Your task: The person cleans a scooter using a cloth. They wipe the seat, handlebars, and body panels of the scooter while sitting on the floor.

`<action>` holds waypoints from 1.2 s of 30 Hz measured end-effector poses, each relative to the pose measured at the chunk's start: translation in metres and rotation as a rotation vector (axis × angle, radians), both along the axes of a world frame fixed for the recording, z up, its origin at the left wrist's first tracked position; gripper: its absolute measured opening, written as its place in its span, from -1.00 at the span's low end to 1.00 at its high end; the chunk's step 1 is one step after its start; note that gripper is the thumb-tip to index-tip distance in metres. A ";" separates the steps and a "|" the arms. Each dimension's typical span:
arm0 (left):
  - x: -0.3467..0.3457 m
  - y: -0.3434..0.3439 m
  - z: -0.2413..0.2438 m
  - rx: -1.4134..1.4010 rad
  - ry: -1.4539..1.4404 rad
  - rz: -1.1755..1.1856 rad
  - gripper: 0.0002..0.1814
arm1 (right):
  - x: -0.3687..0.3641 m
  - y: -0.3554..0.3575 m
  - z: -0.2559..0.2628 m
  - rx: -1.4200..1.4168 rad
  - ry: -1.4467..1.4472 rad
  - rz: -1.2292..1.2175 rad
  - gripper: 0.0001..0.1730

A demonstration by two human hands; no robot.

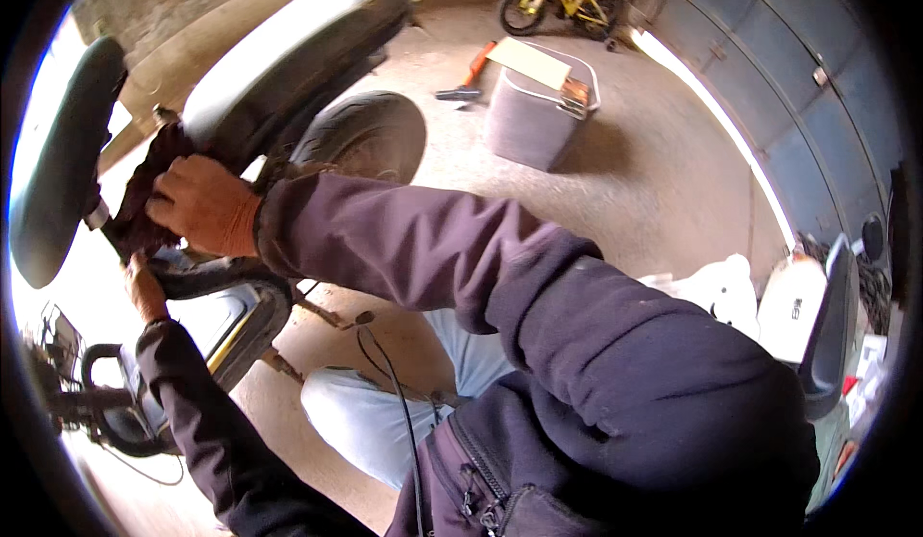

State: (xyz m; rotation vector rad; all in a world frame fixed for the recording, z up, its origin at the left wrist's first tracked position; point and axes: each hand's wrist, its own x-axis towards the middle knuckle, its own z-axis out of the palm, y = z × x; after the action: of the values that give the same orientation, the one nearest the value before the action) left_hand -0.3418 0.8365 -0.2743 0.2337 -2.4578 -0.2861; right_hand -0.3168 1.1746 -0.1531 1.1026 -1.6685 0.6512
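Observation:
An electric scooter stands at the left, with a long pale-topped seat (296,46) and a smaller dark padded seat (68,162). Between these seats, my right hand (205,209) is closed on a crumpled dark maroon cloth (140,212), pressed against the frame below the long seat. Lower down, my left hand (144,288) is beside a black frame tube (216,277), close to the cloth's lower end. Its fingers are partly hidden, so its grip is unclear. The scooter's wheel (364,137) shows under the long seat.
A grey bin (533,119) with a board (530,61) on top stands on the concrete floor. An orange-handled tool (476,68) lies behind it. Farther back is a yellow child's bicycle (570,0), near a blue metal door (786,83). A black cable (396,385) hangs before me.

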 end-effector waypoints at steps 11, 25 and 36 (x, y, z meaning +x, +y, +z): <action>-0.001 0.046 0.027 0.772 0.060 -0.116 -0.36 | 0.011 0.121 -0.032 -0.018 0.093 -0.073 -0.74; 0.001 0.102 0.047 0.562 -0.066 0.154 -0.33 | -0.049 0.249 -0.103 -0.557 -0.758 -0.428 -0.69; -0.010 0.107 0.052 0.299 -0.019 0.245 -0.35 | -0.045 0.166 -0.123 -0.647 -0.874 -0.416 -0.71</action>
State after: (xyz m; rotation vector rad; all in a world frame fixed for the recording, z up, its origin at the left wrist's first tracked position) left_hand -0.3522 0.9437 -0.2223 0.6621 -2.3665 -0.5440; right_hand -0.3623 1.3402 -0.2759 -0.0462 -2.0677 1.3788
